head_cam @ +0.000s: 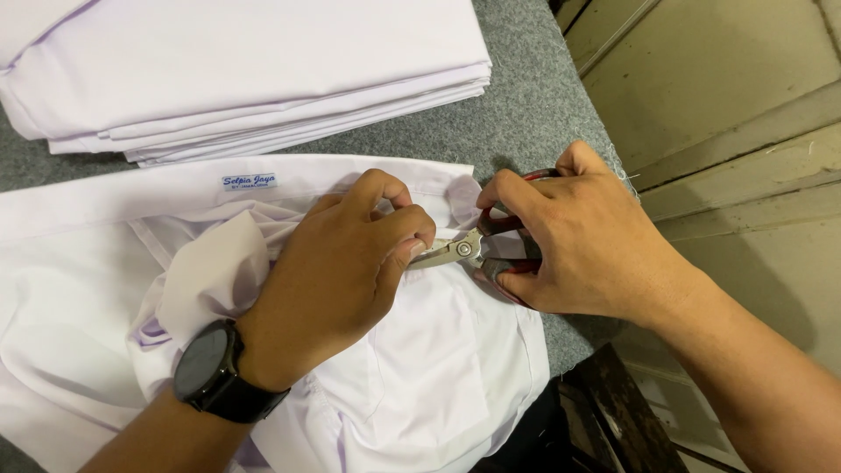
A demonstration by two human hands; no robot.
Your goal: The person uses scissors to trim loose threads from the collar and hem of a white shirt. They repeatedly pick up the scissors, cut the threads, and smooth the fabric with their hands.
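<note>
A white shirt (420, 377) lies spread on the grey table, collar side up, with a small blue label (249, 181) sewn inside the collar band. My left hand (342, 271), with a black watch on its wrist, pinches a fold of the shirt near the collar between thumb and fingers. My right hand (578, 236) grips red-handled scissors (477, 248). Their steel blades point left and meet the cloth right at my left fingertips. The blade tips are hidden behind my left fingers.
A stack of folded white cloth (245, 70) sits at the back left of the grey felt-covered table (526, 105). The table's right edge runs beside a beige panelled wall (736, 114). A dark wooden piece (613, 403) stands below the edge.
</note>
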